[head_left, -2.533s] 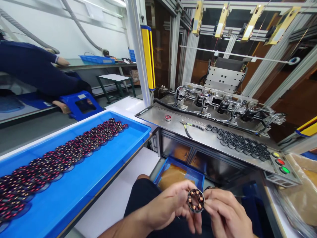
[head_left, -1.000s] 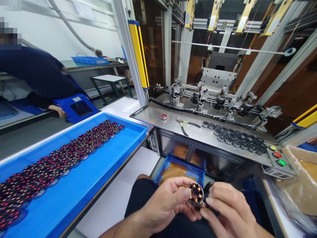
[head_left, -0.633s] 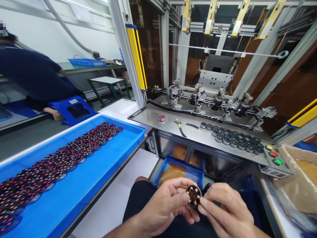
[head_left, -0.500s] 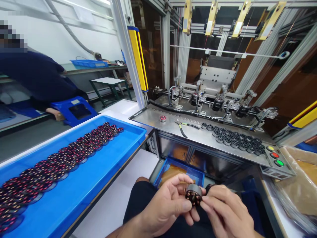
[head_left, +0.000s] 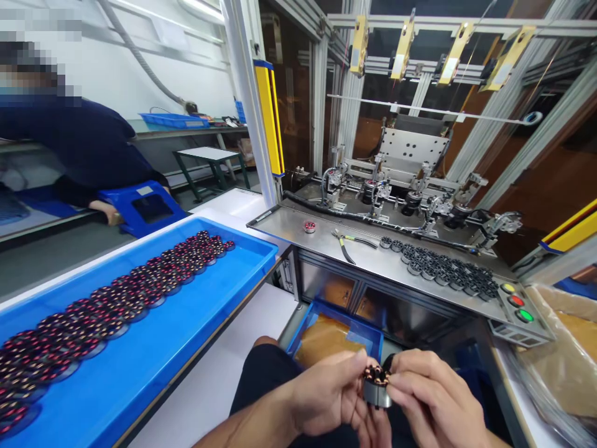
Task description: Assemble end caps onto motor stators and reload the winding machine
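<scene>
A motor stator [head_left: 377,394], a grey metal ring with copper windings and black teeth, is held low in front of my lap. The fingers of my left hand [head_left: 333,389] are closed around its left side, with the windings facing up. My right hand [head_left: 431,392] pinches at the right edge of the stator, thumb and fingertips together. Behind the right fingers a small dark thing [head_left: 388,362] shows, mostly hidden, and I cannot make out what it is.
To the left, a blue tray [head_left: 224,292] holds rows of wound stators [head_left: 140,280]. On the metal bench [head_left: 284,224] lie one red-wound stator [head_left: 309,227], cutting pliers [head_left: 347,242] and many dark cores [head_left: 443,267]. Push buttons [head_left: 517,301] are at right. A person [head_left: 79,149] sits far left.
The stator has been turned over in my hands, so its windings now face up instead of down toward me. It sits slightly lower and further right. My head view has shifted slightly.
</scene>
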